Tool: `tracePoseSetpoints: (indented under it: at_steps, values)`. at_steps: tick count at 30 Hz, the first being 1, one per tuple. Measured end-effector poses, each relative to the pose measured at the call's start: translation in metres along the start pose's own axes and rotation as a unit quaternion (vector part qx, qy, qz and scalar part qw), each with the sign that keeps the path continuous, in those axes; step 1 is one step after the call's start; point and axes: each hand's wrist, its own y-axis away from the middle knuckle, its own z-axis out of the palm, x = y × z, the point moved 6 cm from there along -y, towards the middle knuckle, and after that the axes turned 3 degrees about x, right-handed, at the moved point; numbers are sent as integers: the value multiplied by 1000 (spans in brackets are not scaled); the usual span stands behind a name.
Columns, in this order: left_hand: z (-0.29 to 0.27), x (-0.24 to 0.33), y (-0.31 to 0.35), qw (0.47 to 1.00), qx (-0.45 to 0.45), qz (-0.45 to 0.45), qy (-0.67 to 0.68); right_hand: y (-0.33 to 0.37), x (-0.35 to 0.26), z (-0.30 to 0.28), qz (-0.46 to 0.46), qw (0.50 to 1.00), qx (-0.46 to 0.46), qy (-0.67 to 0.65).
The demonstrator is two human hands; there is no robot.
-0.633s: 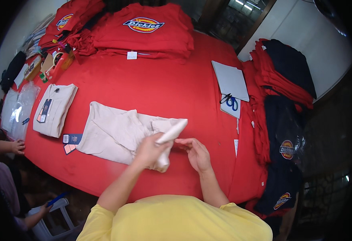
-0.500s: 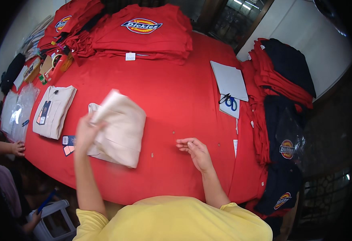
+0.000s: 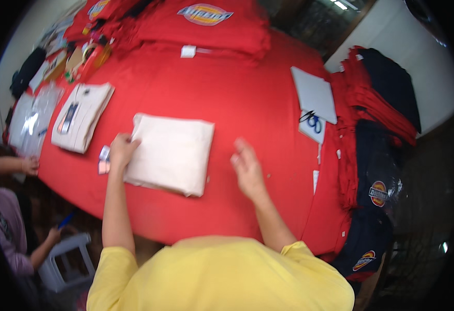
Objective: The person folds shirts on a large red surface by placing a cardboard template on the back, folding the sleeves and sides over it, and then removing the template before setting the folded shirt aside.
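A folded cream garment point(image 3: 171, 153) lies as a flat, squarish bundle on the red-covered table point(image 3: 227, 207). At its left edge my left hand point(image 3: 124, 151) pinches the cloth, thumb on top. My right hand point(image 3: 247, 170) is off the garment's right side, holding nothing, its fingers apart and slightly blurred. Close to my left hand, a dark and pink hang tag point(image 3: 104, 159) lies partly behind the wrist. Farther left sits a second folded cream garment point(image 3: 83, 118) with a tag on its front.
Stacked red garments point(image 3: 211, 33) stand at the back; red and navy piles point(image 3: 390, 88) line the right edge. Scissors point(image 3: 314, 123) rest by white sheets point(image 3: 314, 96). Clear plastic bags point(image 3: 32, 122) lie left, near another person's hand point(image 3: 30, 166). A grey stool point(image 3: 67, 262) stands below.
My left hand has laid the lifted cloth down, so the garment is now flat and square. My right hand has opened a little. The whole view has shifted.
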Motion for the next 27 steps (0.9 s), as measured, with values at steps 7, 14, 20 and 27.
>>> tracePoseSetpoints:
  at_steps: [7, 14, 20, 27]
  values:
    - [11, 71, 66, 998, -29, -10, 46, -8, -1, 60, -40, 960, -78, 265]
    - [9, 58, 101, 998, 0, -25, 58, -46, -41, 59, -107, 933, -11, 344]
    - [43, 74, 143, 941, -72, -149, 296, -81, -20, 74, -246, 887, -56, 388]
    - [32, 118, 162, 985, -58, 15, 163, -38, -32, 107, -308, 859, -130, 387]
